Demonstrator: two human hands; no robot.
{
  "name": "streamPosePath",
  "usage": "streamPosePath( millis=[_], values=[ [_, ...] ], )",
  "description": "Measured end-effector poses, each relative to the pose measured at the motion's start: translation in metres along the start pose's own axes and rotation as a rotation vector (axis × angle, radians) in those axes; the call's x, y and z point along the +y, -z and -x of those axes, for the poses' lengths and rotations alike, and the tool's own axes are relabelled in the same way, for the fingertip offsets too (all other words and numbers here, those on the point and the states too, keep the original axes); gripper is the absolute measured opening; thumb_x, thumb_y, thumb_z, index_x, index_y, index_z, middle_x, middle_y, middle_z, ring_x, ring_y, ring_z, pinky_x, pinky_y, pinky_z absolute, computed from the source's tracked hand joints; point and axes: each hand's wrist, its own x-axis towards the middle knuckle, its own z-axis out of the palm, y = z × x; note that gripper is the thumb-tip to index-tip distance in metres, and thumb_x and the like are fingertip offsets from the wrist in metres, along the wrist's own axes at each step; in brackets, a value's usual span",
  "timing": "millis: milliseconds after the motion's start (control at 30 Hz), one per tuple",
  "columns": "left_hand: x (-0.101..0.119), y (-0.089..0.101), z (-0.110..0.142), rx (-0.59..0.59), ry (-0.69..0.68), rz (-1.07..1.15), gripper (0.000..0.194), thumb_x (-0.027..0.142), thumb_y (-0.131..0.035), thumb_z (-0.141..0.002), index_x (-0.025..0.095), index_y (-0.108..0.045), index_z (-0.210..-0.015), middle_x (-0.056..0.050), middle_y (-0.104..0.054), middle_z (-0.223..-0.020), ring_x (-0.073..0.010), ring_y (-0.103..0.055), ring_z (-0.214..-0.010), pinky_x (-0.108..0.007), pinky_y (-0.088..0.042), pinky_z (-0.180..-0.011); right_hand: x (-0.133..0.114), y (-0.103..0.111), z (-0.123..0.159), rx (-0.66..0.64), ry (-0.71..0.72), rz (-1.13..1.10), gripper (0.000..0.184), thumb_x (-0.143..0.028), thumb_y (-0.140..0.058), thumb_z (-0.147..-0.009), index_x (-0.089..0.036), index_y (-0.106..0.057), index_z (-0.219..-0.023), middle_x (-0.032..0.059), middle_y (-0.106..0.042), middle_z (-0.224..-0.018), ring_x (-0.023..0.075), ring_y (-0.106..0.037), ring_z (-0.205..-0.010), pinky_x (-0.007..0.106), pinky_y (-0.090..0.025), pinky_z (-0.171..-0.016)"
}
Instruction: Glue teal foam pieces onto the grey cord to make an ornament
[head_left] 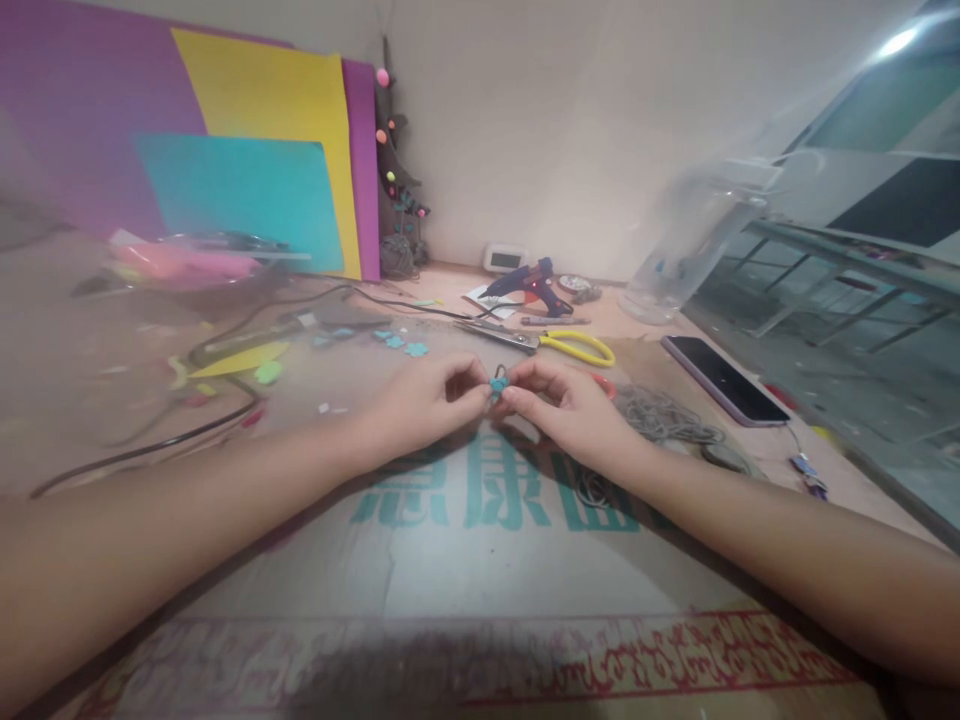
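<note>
Between my two hands is a small blue foam flower, with a dark cord loop showing just above it. My left hand pinches the flower's left side between thumb and fingers. From the right, my right hand grips its other side, also with fingertips closed. Where the cord joins the flower is too small to tell. Beyond my hands lie scissors with yellow handles, and several blue foam flowers rest to the left of them.
A blue glue gun stands at the back near a white digital clock. Tangled grey cord and a phone lie on the right. A clear plastic jug stands behind. Black cable crosses the left; coloured foam sheets lean upright.
</note>
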Motion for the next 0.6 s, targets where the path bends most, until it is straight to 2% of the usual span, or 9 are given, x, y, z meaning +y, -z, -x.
streamPosePath(
  millis=[233,600],
  values=[
    [-0.0032,-0.0011,0.0003,-0.013,-0.049,-0.016,0.015,0.029,-0.051,-0.084,0.018,-0.059,-0.079,0.0,-0.065,-0.07,-0.0141,-0.057,-0.065,-0.024,-0.042,-0.058,-0.0013,-0.003,-0.0006,0.011,-0.003,0.056,0.013,-0.031,-0.059,-0.084,-0.019,-0.054,-0.084,-0.0004,-0.066,-0.074,0.0109,-0.06,-0.059,0.023,-0.047,-0.052],
    [-0.0004,0.0003,0.0001,0.017,-0.027,-0.02,0.015,0.026,-0.05,-0.084,0.017,-0.058,-0.076,0.0,-0.063,-0.068,-0.0137,-0.056,-0.064,-0.023,-0.041,-0.058,0.0015,0.0015,0.0006,-0.026,0.011,-0.022,0.018,-0.036,-0.057,-0.088,-0.019,-0.053,-0.091,0.0007,-0.068,-0.077,0.0117,-0.062,-0.063,0.023,-0.046,-0.052]
  ],
)
